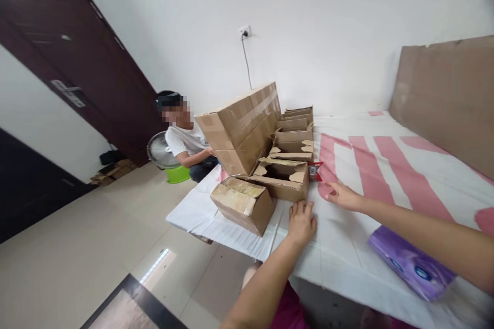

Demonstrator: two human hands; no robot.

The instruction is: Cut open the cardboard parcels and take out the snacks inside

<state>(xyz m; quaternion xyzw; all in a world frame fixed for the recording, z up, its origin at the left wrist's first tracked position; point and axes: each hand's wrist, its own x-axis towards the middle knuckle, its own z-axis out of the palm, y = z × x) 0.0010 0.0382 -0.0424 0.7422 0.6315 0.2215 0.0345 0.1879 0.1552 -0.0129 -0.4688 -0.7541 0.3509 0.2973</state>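
Observation:
My left hand (pixel 302 222) lies palm down on the cloth-covered table, fingers loosely spread, at the near side of an open cardboard box (pixel 283 189). To its right, my right hand (pixel 343 197) is held out over the cloth with thumb and fingers apart, nothing visible in it. Just beyond it, a small red packet (pixel 315 170) with a barcode sits against the right side of the box row. Several more open boxes (pixel 291 148) stretch behind the nearest one. A closed, worn carton (pixel 244 203) sits left of my left hand.
Large taped cartons (pixel 247 128) are stacked left of the open boxes. Beyond the table's left edge a person (pixel 187 141) sits near a fan (pixel 158 149) and a green stool (pixel 178 174). A purple plastic pack (pixel 411 262) lies under my right forearm. A cardboard sheet (pixel 443 97) stands at right.

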